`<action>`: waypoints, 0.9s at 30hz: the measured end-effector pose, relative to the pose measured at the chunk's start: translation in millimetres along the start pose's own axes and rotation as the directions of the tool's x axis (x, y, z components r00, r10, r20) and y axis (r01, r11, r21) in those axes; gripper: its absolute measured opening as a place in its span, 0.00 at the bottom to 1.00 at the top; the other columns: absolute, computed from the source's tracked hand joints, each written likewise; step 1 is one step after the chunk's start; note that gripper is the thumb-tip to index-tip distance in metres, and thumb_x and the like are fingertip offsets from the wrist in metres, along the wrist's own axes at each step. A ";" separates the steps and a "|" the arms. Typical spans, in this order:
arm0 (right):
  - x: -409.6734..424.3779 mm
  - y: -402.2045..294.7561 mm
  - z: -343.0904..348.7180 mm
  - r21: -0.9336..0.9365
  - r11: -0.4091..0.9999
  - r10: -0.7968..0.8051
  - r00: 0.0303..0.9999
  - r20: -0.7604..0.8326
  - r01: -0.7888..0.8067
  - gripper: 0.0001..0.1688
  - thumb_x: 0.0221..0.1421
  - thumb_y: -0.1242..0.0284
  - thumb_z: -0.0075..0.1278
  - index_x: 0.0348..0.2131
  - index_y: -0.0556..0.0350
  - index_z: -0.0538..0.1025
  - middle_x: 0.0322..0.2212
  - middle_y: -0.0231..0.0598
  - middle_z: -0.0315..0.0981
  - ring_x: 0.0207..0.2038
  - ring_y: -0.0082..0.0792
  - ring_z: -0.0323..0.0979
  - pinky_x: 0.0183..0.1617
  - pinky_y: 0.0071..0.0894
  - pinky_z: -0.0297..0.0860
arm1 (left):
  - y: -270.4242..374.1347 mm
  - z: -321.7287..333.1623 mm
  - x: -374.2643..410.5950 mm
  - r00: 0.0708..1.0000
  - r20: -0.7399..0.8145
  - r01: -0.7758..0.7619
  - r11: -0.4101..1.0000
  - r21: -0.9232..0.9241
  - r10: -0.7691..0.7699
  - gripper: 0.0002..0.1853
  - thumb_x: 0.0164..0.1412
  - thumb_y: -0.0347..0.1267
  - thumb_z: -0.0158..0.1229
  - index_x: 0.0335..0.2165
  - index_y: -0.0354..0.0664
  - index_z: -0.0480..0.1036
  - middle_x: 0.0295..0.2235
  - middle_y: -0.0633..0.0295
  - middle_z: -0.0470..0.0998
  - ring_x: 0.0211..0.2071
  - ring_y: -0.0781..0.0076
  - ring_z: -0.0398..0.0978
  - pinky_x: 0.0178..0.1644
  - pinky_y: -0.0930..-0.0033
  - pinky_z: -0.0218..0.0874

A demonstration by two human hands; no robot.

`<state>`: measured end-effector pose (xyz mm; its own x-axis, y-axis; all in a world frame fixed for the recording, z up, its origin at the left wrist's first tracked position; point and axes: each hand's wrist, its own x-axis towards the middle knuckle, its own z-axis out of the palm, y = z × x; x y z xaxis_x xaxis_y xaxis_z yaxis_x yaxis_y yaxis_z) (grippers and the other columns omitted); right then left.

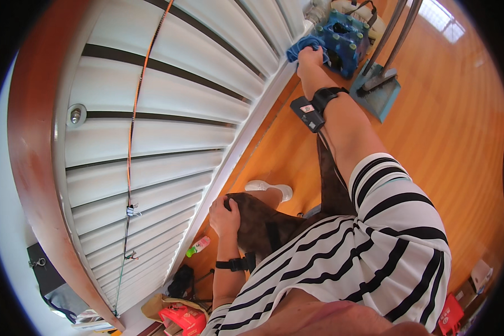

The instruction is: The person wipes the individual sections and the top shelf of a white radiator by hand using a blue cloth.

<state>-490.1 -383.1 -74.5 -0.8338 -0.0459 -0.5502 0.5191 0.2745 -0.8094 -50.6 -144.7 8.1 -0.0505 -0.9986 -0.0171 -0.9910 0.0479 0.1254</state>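
Note:
At the top of the head view, my right hand point(311, 56) grips a bunched blue cloth point(295, 51). The cloth is against the lower rail point(273, 82) of a white slatted panel point(159, 138), at its far end. My left hand point(225, 217) holds nothing and rests over my bent knee in dark trousers point(260, 218), beside the same rail. Part of its fingers is hidden. An orange and black cord point(137, 94) runs along the slats, with a binder clip point(131, 211) on it.
A blue-wrapped pack of bottles point(344, 38) stands just beyond the cloth. A dustpan point(380, 94) with a broom is to the right on the wooden floor point(437, 126). A small bottle point(198, 246) lies near the rail. Red bags point(182, 319) sit at the lower left.

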 end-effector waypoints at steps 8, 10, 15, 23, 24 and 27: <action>-29.7 -61.6 -20.1 0.468 0.432 -0.889 0.451 0.078 0.771 0.32 0.54 0.76 0.47 0.59 0.49 0.65 0.32 0.37 0.73 0.29 0.40 0.71 0.34 0.36 0.67 | -9.0 2.9 6.2 0.999 -0.015 0.038 0.999 -0.006 -0.038 0.13 0.56 0.39 0.55 0.36 0.44 0.75 0.37 0.57 0.77 0.43 0.54 0.72 0.47 0.54 0.65; -42.3 -71.5 -26.6 0.326 0.194 -0.975 0.218 -0.039 0.925 0.32 0.53 0.76 0.47 0.58 0.51 0.65 0.33 0.40 0.74 0.31 0.45 0.71 0.36 0.39 0.67 | -7.5 2.9 8.4 0.998 -0.004 0.056 0.998 -0.002 -0.056 0.13 0.55 0.38 0.55 0.36 0.44 0.75 0.37 0.57 0.77 0.43 0.54 0.72 0.47 0.54 0.65; 1.3 -47.6 13.0 0.001 0.207 -0.937 0.198 -0.287 0.978 0.27 0.54 0.69 0.47 0.53 0.58 0.68 0.44 0.62 0.72 0.47 0.64 0.69 0.48 0.49 0.67 | -1.3 3.2 20.9 0.998 0.019 0.058 0.998 0.014 -0.058 0.13 0.56 0.38 0.55 0.36 0.43 0.75 0.37 0.57 0.77 0.43 0.54 0.73 0.46 0.54 0.65; 30.4 -26.8 -0.6 -0.203 0.971 -0.056 0.941 0.334 0.129 0.28 0.60 0.57 0.42 0.44 0.66 0.74 0.43 0.59 0.74 0.47 0.58 0.72 0.49 0.48 0.68 | -2.6 4.6 25.6 0.998 0.041 0.055 0.998 0.011 -0.056 0.13 0.57 0.39 0.54 0.36 0.43 0.75 0.38 0.56 0.77 0.42 0.53 0.73 0.46 0.53 0.65; 36.2 -19.0 5.9 -0.252 0.958 -0.050 0.946 0.319 0.135 0.28 0.60 0.56 0.42 0.40 0.65 0.77 0.44 0.59 0.74 0.48 0.57 0.72 0.49 0.45 0.68 | -1.3 4.7 26.0 0.997 0.054 0.057 0.998 0.013 -0.058 0.13 0.57 0.39 0.54 0.36 0.43 0.75 0.38 0.57 0.77 0.43 0.54 0.72 0.46 0.54 0.65; -4.1 -23.9 -13.7 -0.393 0.825 -0.191 0.855 0.482 0.405 0.21 0.55 0.66 0.42 0.37 0.66 0.79 0.43 0.59 0.74 0.48 0.56 0.72 0.51 0.45 0.68 | -3.5 4.1 18.6 0.997 0.036 0.072 0.997 0.018 -0.072 0.13 0.57 0.39 0.54 0.36 0.44 0.75 0.38 0.57 0.77 0.43 0.54 0.72 0.46 0.54 0.65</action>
<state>-501.6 -376.3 -50.1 -0.7212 -0.5545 -0.4152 0.0163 0.5856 -0.8104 -48.6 -163.4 3.2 0.0167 -0.9979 -0.0622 -0.9941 -0.0233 0.1058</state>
